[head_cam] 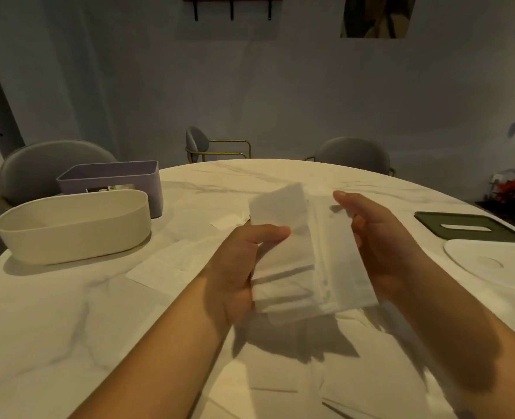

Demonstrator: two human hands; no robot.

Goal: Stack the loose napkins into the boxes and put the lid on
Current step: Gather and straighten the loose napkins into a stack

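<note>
Napkins: stack of white folded paper napkins point(310, 252), held up at frame centre.
Left hand point(238, 267): pinches its left edge.
Right hand point(380, 237): fingers flat against its right edge.
Handling: probably light and limp; support both edges.

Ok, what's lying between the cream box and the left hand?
In the head view, loose flat napkins lie on the table between the cream box and the left hand, which holds the napkin stack.
</note>
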